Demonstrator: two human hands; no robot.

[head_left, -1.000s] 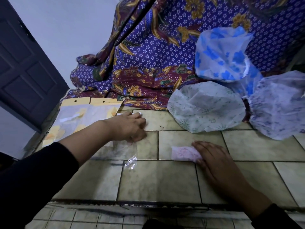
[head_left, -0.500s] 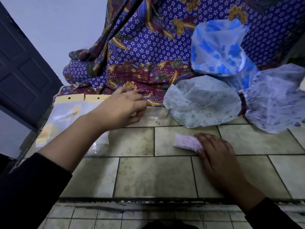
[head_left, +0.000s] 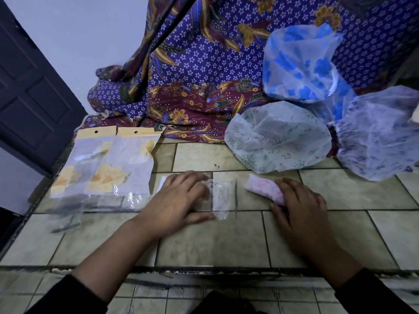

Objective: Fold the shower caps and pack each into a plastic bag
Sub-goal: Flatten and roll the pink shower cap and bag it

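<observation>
A folded pink shower cap [head_left: 263, 188] lies on the tiled floor, its right end under the fingers of my right hand [head_left: 299, 207], which presses it down. My left hand [head_left: 179, 201] rests flat on a clear plastic bag [head_left: 221, 197] just left of the cap, holding it against the tile. Three unfolded caps lie behind: a green-flowered one [head_left: 276, 137], a blue-flowered one [head_left: 299, 62] and a pale purple one [head_left: 381, 132].
Two packed bags with yellow headers [head_left: 106, 164] lie at the left, more clear bags [head_left: 68, 207] below them. A purple batik cloth [head_left: 192, 71] drapes at the back. A dark door [head_left: 29, 98] stands at the left. A step edge [head_left: 204, 270] runs near me.
My left hand has come from the bag stack at the left back to the middle, bringing a clear bag beside the folded cap. My right hand stayed on the pink cap.
</observation>
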